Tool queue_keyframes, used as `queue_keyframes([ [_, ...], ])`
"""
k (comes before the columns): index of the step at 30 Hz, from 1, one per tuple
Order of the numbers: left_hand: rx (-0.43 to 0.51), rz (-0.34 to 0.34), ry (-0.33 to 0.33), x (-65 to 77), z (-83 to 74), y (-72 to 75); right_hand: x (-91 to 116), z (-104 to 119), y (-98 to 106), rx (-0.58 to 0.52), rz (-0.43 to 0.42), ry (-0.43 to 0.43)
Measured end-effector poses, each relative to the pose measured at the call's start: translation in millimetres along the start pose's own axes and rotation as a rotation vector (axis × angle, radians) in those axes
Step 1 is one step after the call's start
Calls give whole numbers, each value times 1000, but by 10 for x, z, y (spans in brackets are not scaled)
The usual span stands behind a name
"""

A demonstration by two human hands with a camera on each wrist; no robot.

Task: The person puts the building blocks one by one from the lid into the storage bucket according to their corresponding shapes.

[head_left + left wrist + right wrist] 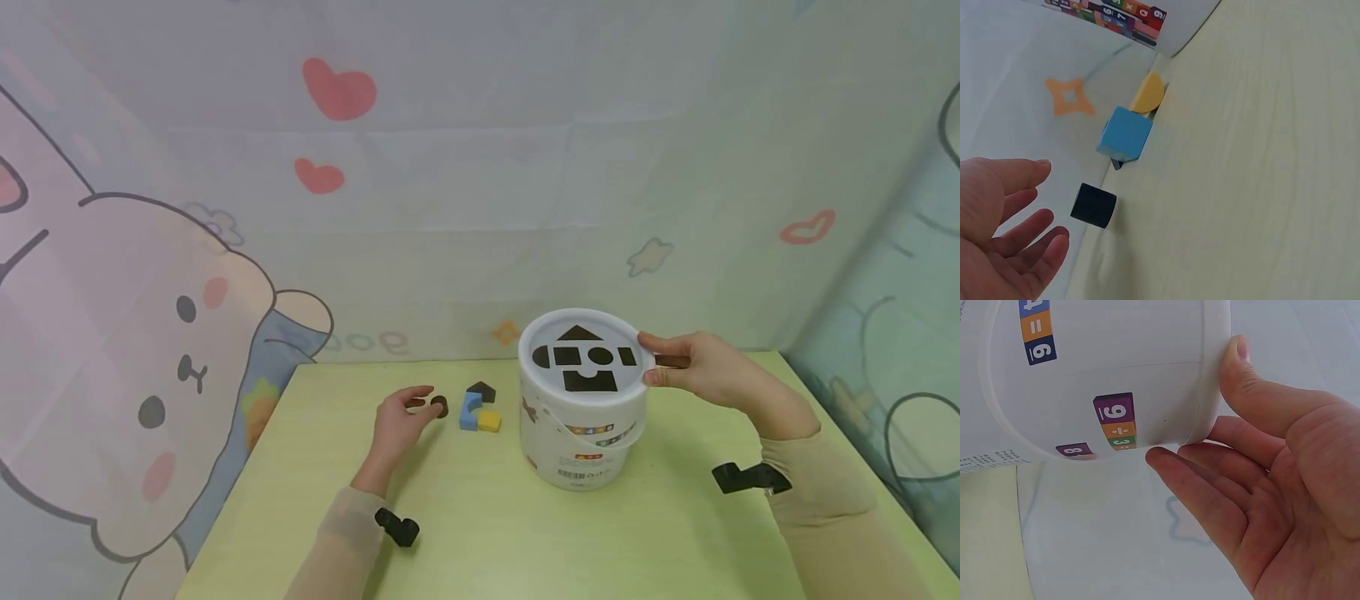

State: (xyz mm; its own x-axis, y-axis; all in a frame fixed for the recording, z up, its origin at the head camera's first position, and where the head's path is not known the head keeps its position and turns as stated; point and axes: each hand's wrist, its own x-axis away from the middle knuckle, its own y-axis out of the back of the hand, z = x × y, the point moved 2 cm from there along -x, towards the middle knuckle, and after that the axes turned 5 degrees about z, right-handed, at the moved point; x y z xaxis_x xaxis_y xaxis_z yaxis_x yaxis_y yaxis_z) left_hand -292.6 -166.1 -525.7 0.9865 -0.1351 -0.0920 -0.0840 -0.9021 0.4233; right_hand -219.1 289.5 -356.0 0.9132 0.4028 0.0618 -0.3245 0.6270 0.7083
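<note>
A white bucket (582, 437) stands upright with its lid (585, 400) on; the lid has several dark shaped holes. My right hand (708, 367) holds the bucket by the lid's rim, thumb and fingers spread about the edge. In the right wrist view, the thumb (1247, 381) is at the lid's edge and the fingertips lie along the side. My left hand (401, 425) is close to a small black cylinder block (1094, 205), with a gap between fingers and block in the left wrist view. Its fingers are relaxed and hold nothing.
Between the left hand and the bucket lie a blue block (469, 412) with a curved notch, a yellow block (489, 422) and a dark pointed block (482, 390). The pale green table (465, 533) meets a printed cloth backdrop (480, 250) behind.
</note>
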Motion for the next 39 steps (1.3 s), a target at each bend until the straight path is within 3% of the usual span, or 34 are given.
queue_keyframes([
  [10,-12,25,49,-136,96,-42,4,-20,9,9,-1,-4],
  [19,-53,47,33,-245,131,-67,9,-27,6,6,4,-5],
  [28,-119,65,-9,-270,81,-103,8,-3,7,-14,17,-25],
  [39,-157,47,3,-270,61,-148,7,-18,4,-6,8,-25],
])
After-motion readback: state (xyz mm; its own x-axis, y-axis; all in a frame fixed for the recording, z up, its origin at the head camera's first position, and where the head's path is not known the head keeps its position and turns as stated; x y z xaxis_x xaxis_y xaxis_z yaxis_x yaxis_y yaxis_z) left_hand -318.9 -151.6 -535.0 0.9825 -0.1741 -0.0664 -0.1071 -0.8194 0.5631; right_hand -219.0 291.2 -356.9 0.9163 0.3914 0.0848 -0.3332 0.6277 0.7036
